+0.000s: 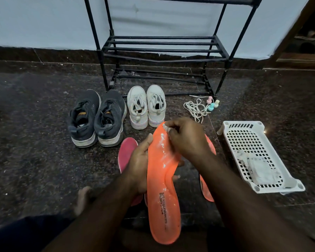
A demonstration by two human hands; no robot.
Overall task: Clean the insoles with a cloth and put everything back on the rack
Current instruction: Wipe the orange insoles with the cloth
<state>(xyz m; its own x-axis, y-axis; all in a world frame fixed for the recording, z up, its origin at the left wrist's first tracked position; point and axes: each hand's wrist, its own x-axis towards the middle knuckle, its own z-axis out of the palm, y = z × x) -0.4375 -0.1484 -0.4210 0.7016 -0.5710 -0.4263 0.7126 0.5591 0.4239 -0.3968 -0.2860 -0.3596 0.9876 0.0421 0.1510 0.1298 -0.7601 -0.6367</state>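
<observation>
An orange foam insole [162,188], long and curved with white powdery flecks along its middle, stands nearly upright at the 6 o'clock part of the view. The left hand [140,166] grips its left edge, fingers curled round behind it. The right hand [185,139] pinches a small pale scrap against the insole's toe end; whether that scrap is cloth I cannot tell. Two more insoles lie on the speckled dark stone floor [35,142]: a pink one [125,153] at 9 o'clock of the held one, a second orange one [207,190] at 3 o'clock. Two pairs of shoes sit at 12 o'clock: grey mesh trainers [96,119] and white sneakers [146,106]. Beyond stands a black metal rack [162,50] of slatted bars. A white perforated plastic basket [256,153] at 3 o'clock holds a folded whitish cloth [262,170]. Loose white laces [195,110] and three pastel pegs [212,103] lie near it.
</observation>
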